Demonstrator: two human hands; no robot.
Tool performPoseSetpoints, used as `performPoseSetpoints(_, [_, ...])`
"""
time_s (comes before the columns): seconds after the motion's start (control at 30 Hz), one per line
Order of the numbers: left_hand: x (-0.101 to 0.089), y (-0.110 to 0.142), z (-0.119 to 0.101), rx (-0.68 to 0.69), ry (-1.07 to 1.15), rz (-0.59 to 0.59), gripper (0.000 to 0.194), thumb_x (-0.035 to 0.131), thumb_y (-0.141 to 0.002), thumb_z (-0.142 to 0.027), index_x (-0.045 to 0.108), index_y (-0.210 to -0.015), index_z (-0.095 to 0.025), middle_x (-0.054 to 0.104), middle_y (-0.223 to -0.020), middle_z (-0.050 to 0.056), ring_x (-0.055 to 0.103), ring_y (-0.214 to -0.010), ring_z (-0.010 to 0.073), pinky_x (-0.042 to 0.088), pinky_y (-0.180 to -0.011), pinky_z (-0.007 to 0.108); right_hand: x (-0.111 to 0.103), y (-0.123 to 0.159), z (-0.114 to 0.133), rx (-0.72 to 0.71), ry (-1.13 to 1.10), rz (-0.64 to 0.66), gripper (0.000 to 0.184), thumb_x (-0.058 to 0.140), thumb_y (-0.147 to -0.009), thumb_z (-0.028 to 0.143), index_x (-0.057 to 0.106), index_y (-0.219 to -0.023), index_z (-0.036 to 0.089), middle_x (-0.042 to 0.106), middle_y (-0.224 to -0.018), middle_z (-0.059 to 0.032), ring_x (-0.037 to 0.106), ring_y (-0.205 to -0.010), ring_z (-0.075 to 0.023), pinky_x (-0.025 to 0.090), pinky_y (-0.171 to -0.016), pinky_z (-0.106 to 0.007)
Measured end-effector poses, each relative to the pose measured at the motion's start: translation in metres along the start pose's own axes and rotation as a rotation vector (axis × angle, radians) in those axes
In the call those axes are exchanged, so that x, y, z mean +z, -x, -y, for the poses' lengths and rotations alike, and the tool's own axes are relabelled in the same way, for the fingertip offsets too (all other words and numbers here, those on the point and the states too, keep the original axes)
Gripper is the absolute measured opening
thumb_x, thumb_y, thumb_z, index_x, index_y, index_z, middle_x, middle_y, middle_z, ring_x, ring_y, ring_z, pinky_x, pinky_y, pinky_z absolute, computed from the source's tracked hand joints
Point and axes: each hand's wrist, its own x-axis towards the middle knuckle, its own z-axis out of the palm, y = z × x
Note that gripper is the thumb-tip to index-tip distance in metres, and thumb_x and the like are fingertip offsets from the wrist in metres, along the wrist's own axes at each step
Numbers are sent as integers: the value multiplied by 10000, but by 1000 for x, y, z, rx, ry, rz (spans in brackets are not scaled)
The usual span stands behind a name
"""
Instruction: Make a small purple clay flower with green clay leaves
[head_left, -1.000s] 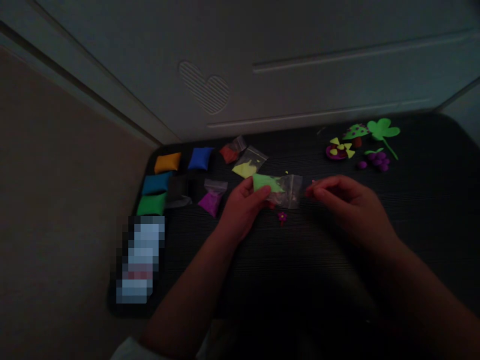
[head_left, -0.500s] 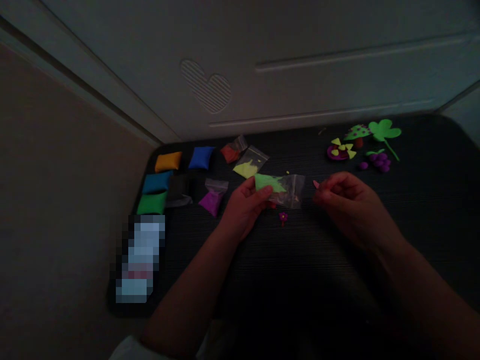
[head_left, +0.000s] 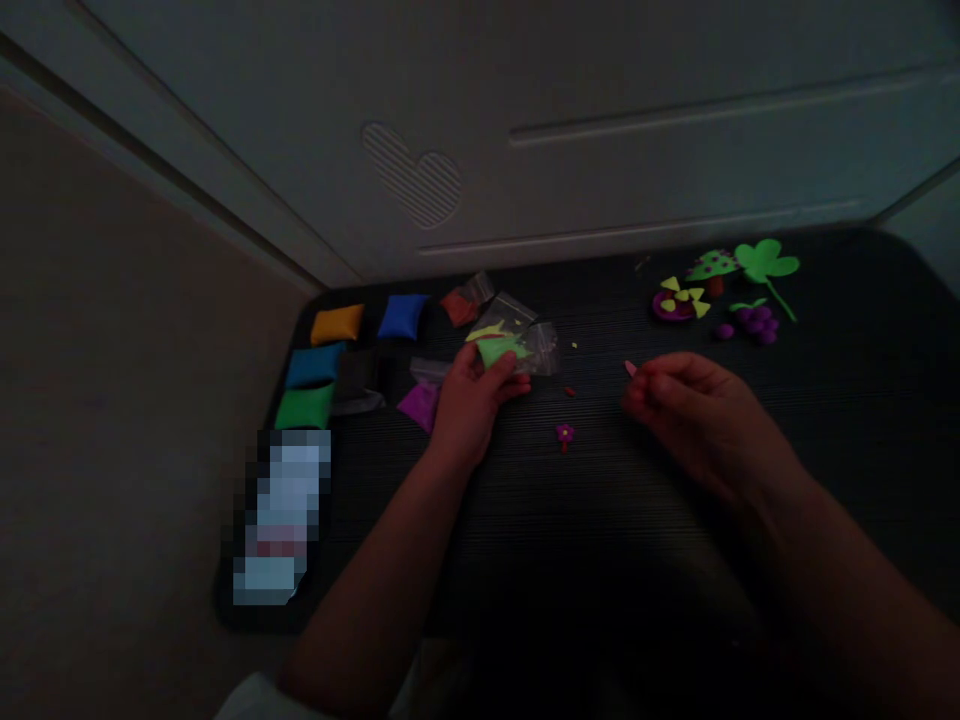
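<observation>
My left hand (head_left: 472, 395) grips a clear zip bag of light green clay (head_left: 501, 350) between thumb and fingers, over part of the yellow clay bag (head_left: 517, 312). Beside that hand lies a bag of purple clay (head_left: 420, 404), partly covered by it. My right hand (head_left: 675, 400) is closed in a pinch over the table. A small pink tip (head_left: 630, 369) shows at its fingertips; whatever else the fingers hold is hidden. Between my hands lie a tiny purple flower (head_left: 565, 434) with a yellow centre and short stem, and a small reddish piece (head_left: 570, 392).
Clay packets, including orange (head_left: 337, 324) and blue (head_left: 403, 316), lie at left above a blurred-out phone-like object (head_left: 283, 520). Back right stand clay shapes: a purple dish (head_left: 664, 308), a mushroom (head_left: 712, 266), a green clover (head_left: 766, 262) and grapes (head_left: 759, 322). A pale panel (head_left: 637, 180) borders the table.
My left hand has moved left and slightly back with the light green clay bag, toward the yellow bag. The reddish piece is now uncovered. My right hand has barely moved.
</observation>
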Motion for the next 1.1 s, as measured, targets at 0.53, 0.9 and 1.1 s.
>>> performPoseSetpoints(0.53, [-11,-2,6,387,-811,-136,441,543,-760,-367,437,-1163,-223,563,-1066,69,540,-960,206,402,-854,360,0,1,1,-10,-37,124,155,611,-720,326,515,-639,235,412,-535,51,417,-500,-80,399,-484,-231])
performPoseSetpoints(0.9, [-16,-7,5,516,-1167,-219,417,462,-797,-416,491,-1126,-162,558,-1040,112,478,-961,246,364,-853,376,-1,1,2,-22,28,170,190,549,-751,414,515,-655,253,341,-546,42,354,-495,-96,354,-473,-261])
performPoseSetpoints(1.1, [-19,-9,7,547,-1139,-222,397,471,-797,-401,498,-1123,-177,550,-1093,100,461,-1002,242,339,-886,376,-1,3,1,14,27,151,73,604,-717,342,574,-727,275,400,-566,42,411,-525,-101,381,-501,-268])
